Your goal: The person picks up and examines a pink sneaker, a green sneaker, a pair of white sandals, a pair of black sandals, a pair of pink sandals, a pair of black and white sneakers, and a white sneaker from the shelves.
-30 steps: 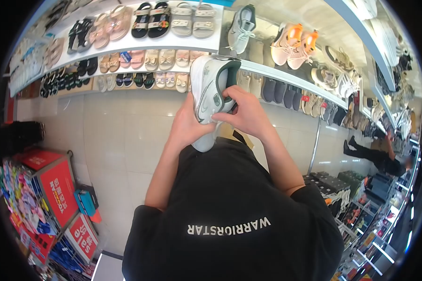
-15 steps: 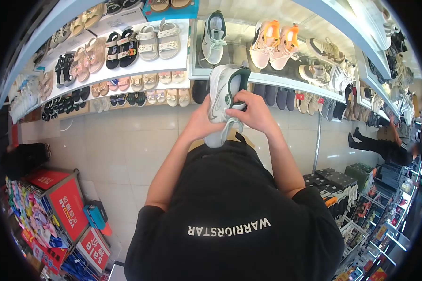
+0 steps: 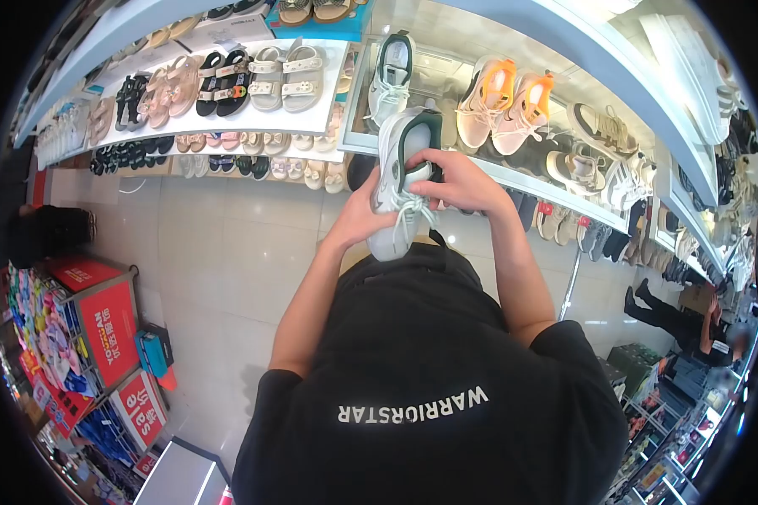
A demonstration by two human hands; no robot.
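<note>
Left hand (image 3: 355, 223) cups sneaker (image 3: 392, 172) sole, right hand (image 3: 463, 181) grips its collar; loose lace (image 3: 413, 220) below could snag, tipping sneaker out.

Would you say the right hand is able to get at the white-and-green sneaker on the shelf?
Probably not yet: the right hand grips the held sneaker, which sits between it and the shelf sneaker. If the left hand held it alone, the way looks open.
</note>
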